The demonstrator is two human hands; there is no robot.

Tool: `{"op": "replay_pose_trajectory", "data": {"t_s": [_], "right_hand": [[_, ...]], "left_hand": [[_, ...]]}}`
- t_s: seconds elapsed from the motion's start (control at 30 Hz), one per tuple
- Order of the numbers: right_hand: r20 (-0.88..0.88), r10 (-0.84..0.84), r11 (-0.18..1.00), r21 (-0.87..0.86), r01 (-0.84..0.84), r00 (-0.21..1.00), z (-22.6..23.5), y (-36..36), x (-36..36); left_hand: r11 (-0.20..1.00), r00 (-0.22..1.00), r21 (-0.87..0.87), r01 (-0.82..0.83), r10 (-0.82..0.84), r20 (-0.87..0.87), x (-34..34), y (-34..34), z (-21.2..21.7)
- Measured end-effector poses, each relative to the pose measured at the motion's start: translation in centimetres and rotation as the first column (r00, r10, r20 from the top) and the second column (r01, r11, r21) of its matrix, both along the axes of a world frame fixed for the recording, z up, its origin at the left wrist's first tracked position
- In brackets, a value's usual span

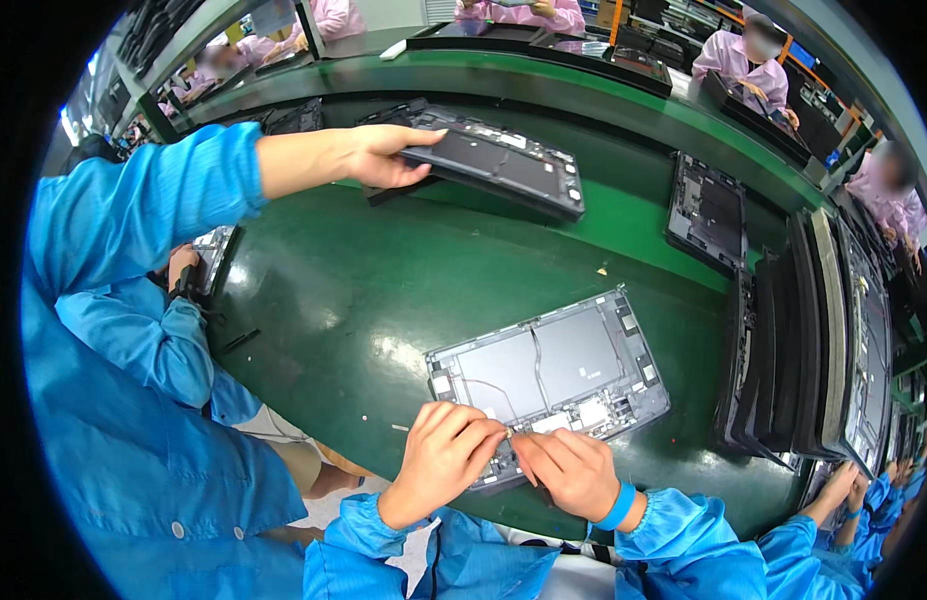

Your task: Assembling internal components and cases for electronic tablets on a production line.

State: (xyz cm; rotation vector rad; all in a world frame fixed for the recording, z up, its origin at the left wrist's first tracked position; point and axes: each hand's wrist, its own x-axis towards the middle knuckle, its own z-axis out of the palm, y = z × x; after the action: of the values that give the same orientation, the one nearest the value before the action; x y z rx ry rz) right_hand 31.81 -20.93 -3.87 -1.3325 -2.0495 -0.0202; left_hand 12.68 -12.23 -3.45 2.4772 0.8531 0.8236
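An opened grey tablet chassis [554, 360] lies flat on the green table [324, 300], its inner panels and a thin cable showing. My left hand [442, 460] rests on its near edge with fingers curled, fingertips pinching at a small part by the edge. My right hand [569, 470], with a blue wristband, meets it there, fingertips touching the same spot. What sits between the fingertips is too small to make out.
A co-worker in a blue sleeve on the left holds another open chassis [504, 165] over the belt. A further chassis [706, 210] lies at the right. A stack of upright chassis [804, 350] stands at the right edge. People in pink coats work beyond the far bench.
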Motion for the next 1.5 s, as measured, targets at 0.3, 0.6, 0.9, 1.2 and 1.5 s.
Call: {"op": "replay_pose_trajectory", "data": {"t_s": [0.3, 0.6, 0.9, 1.2, 1.5], "right_hand": [[-0.150, -0.158, 0.979, -0.151, 0.136, 0.976, 0.3, 0.2, -0.4], [-0.488, -0.287, 0.935, -0.328, 0.131, 0.824, 0.4, 0.8, -0.4], [-0.490, -0.255, 0.960, -0.235, 0.155, 0.834, -0.6, 1.0, 0.0], [-0.479, -0.223, 0.971, -0.189, 0.148, 0.849, -0.8, 0.7, -0.1], [-0.467, -0.192, 0.980, -0.145, 0.140, 0.863, -0.6, 0.9, 0.2]], "left_hand": [[0.997, 0.982, -0.076, -0.004, -0.010, -0.191, 0.6, 1.2, 1.9], [0.977, 0.957, -0.121, 0.177, -0.199, -0.209, 0.2, 4.4, 2.0], [0.940, 0.970, 0.243, 0.239, -0.223, -0.093, -4.3, 0.8, -1.6], [0.831, 0.923, 0.401, 0.384, -0.331, -0.198, -4.7, 2.0, -2.0], [0.898, 0.927, 0.232, 0.373, -0.354, -0.121, -4.4, 2.8, -1.9]]}}
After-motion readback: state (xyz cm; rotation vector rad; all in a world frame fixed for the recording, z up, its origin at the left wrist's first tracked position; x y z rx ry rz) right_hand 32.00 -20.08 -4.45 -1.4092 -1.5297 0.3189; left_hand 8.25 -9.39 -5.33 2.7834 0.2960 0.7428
